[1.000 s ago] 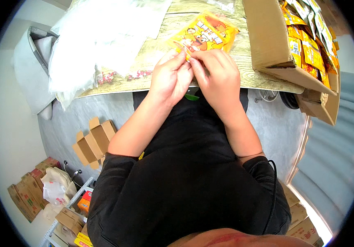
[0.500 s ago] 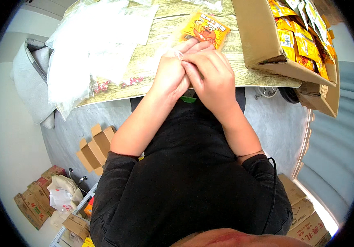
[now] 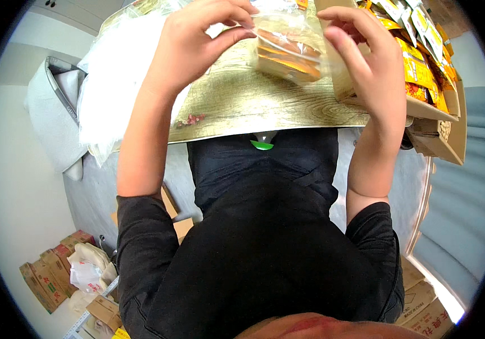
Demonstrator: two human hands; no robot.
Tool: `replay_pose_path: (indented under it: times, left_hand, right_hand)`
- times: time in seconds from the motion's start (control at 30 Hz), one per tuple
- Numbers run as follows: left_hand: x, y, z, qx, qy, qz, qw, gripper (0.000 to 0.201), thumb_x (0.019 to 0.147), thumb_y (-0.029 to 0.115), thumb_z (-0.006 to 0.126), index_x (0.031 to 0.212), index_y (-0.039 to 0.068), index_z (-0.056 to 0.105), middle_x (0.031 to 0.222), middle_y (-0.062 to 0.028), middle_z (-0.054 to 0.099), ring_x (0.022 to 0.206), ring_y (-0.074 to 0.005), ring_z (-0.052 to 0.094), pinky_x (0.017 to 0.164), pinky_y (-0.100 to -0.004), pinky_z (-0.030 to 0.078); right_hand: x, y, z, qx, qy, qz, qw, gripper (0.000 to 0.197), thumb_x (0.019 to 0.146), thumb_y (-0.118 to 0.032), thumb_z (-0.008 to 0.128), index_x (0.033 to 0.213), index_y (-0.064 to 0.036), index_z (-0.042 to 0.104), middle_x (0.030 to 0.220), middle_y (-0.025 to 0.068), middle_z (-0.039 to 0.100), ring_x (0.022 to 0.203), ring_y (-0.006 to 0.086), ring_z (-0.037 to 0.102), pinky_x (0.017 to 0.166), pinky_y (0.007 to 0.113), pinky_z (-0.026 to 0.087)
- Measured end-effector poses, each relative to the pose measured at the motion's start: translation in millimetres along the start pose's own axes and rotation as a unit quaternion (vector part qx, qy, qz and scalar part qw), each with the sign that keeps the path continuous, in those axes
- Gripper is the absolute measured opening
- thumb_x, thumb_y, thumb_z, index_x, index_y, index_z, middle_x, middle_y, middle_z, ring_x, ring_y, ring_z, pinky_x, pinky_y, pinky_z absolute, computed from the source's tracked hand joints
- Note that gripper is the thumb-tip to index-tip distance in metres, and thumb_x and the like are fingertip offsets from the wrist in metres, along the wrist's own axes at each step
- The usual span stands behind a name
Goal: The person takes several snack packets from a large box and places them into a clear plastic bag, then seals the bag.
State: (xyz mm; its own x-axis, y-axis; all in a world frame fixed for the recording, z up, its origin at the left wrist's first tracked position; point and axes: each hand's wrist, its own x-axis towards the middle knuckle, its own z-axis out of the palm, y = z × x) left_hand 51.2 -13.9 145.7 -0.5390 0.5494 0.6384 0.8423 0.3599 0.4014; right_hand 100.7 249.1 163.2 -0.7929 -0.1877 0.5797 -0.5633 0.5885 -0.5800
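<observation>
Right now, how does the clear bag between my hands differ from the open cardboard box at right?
The clear bag is see-through, while the cardboard box is opaque brown. The bag is much smaller than the box. The bag's contents lie stacked; the box's lie heaped. Both hold orange-toned packets.

Left hand (image 3: 194, 42) pinched the bag (image 3: 287, 48) at its edge — orange packets (image 3: 289, 66) showing through, right over the table (image 3: 237, 110)! Right hand (image 3: 369, 56), half-curled, hung just beside it — packed box (image 3: 426, 109) to its right, clear pouches (image 3: 121, 85) spread left.
</observation>
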Motion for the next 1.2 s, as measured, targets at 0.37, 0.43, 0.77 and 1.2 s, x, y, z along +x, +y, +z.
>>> replay_pose_path:
  times: [0.37,0.43,0.77,1.2]
  left_hand:
    - [-5.2,-11.2,-17.8,-0.123,0.008,-0.138,0.983,0.041,0.085,0.002,0.079,0.124,0.0,0.065,0.099,-0.0066,0.071,0.094,-0.014,0.067,0.09,-0.03,0.052]
    - [-13.0,-11.4,-19.1,-0.145,0.027,-0.142,0.979,0.047,0.084,0.002,0.08,0.128,0.0,0.063,0.098,-0.0074,0.071,0.095,-0.0148,0.067,0.093,-0.0323,0.05]
    - [-10.8,23.8,-18.8,0.027,-0.014,-0.049,0.998,0.056,0.083,0.002,0.076,0.137,0.01,0.061,0.095,-0.0052,0.071,0.096,-0.0149,0.068,0.097,-0.0327,0.048]
    - [2.0,42.1,-5.1,0.114,0.016,0.021,0.993,0.065,0.076,0.0,0.078,0.136,0.017,0.063,0.087,0.0001,0.073,0.091,-0.021,0.063,0.09,-0.0352,0.046]
  right_hand:
    - [-25.1,11.3,8.6,0.006,0.061,-0.008,0.998,0.031,0.08,0.0,0.077,0.11,-0.0088,0.074,0.086,0.0066,0.072,0.07,0.0144,0.065,0.065,0.026,0.052]
    - [-23.8,8.1,11.4,-0.001,0.058,-0.017,0.998,0.032,0.08,0.0,0.077,0.111,-0.0093,0.073,0.086,0.0069,0.072,0.07,0.0154,0.066,0.065,0.027,0.052]
    - [-17.7,-7.4,20.8,-0.035,0.025,-0.053,0.998,0.033,0.08,-0.001,0.073,0.112,-0.0117,0.07,0.085,0.0033,0.069,0.08,0.0218,0.063,0.074,0.035,0.052]
    - [-9.2,-9.7,40.7,0.019,0.012,-0.073,0.997,0.048,0.078,0.0,0.076,0.124,-0.0108,0.069,0.09,0.0058,0.073,0.084,0.0192,0.068,0.08,0.032,0.053]
